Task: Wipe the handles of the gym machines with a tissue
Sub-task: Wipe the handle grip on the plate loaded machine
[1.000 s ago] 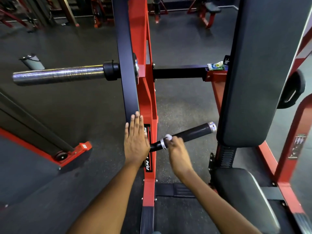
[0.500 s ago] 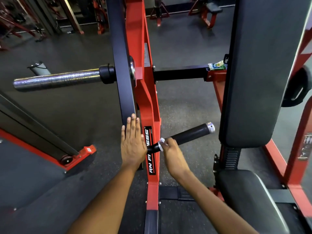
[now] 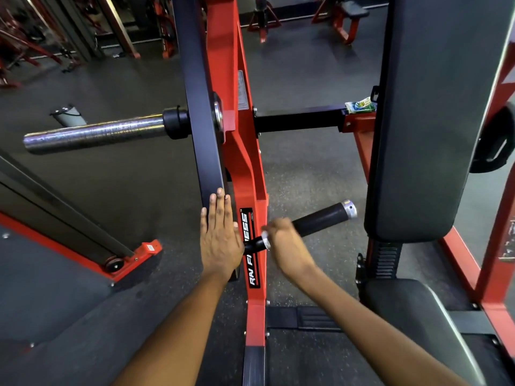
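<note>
L hand point(image 3: 220, 240): flat, fingers straight & together, palm pressed on the dark upright arm point(image 3: 200, 107) of the machine, fingertips pointing up; just left of the red frame point(image 3: 242, 174).
R hand point(image 3: 287, 243): fingers curled round the inner end of the handle point(image 3: 320, 218), beside its silver collar; hand is motion-blurred.
Tissue: barely seen, only a faint pale bit at the R hand's knuckles near the collar, too blurred to be sure; can't tell how it's held.
Handle: black grip w/ silver end cap, sticks out from the red frame toward the back pad, tilted up to the right; outer half bare, inner end under the R hand.
Red frame: upright, black label strip w/ white lettering, partly covered by the L hand's edge.
Plate peg point(image 3: 94, 135): chrome bar, horizontal, pointing left off the dark upright arm, black collar at its base.
Back pad point(image 3: 429, 121): black, upright, right of the handle, near its end cap but not touching.
Seat point(image 3: 412, 310): black pad, below the back pad, bottom right.
Packet point(image 3: 359, 106): green/white/yellow, lying on the red crossbar just left of the back pad.
Floor point(image 3: 306, 79): dark speckled rubber; more red machines far back.
</note>
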Action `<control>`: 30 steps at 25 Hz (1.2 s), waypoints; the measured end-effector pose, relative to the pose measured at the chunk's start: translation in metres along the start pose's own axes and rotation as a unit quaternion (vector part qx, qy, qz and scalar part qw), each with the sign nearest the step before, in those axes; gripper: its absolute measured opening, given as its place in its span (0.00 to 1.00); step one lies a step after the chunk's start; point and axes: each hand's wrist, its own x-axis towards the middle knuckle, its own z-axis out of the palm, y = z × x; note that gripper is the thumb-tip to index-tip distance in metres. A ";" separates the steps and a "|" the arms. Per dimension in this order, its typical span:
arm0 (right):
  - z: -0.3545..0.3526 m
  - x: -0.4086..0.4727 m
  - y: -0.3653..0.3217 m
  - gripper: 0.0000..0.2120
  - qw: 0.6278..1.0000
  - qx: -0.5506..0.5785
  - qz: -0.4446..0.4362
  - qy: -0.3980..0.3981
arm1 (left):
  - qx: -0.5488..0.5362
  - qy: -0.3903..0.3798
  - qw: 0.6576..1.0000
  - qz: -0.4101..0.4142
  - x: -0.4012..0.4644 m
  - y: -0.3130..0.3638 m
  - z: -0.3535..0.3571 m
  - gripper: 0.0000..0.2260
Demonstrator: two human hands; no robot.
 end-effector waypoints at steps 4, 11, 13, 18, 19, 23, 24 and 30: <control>-0.047 0.018 0.022 0.16 0.942 -0.314 0.060 0.101 | 0.002 -0.003 1.000 0.000 0.002 0.000 0.000 0.27; 0.019 -0.017 0.029 0.23 0.950 -0.222 -0.208 0.074 | -0.002 -0.001 1.000 -0.001 0.002 0.001 -0.003 0.28; 0.019 -0.034 0.056 0.25 0.944 -0.204 -0.255 0.053 | 0.000 -0.003 1.000 -0.001 0.003 0.001 -0.002 0.28; 0.030 -0.059 0.054 0.14 0.896 0.302 0.281 0.167 | 0.006 0.000 1.000 0.002 0.000 0.000 0.000 0.27; 0.029 -0.047 0.047 0.11 0.793 0.465 0.350 0.181 | 0.006 0.000 1.000 0.001 0.001 0.000 0.000 0.27; 0.037 0.002 0.029 0.12 0.573 0.746 0.322 0.107 | 0.011 -0.009 1.000 -0.006 0.001 0.001 0.000 0.27; 0.042 0.003 0.022 0.12 0.558 0.756 0.332 0.086 | 0.013 -0.010 1.000 -0.007 0.001 0.002 -0.001 0.28; 0.022 -0.004 0.015 0.12 0.508 0.763 0.387 0.101 | 0.011 -0.015 1.000 -0.007 0.002 0.002 -0.001 0.28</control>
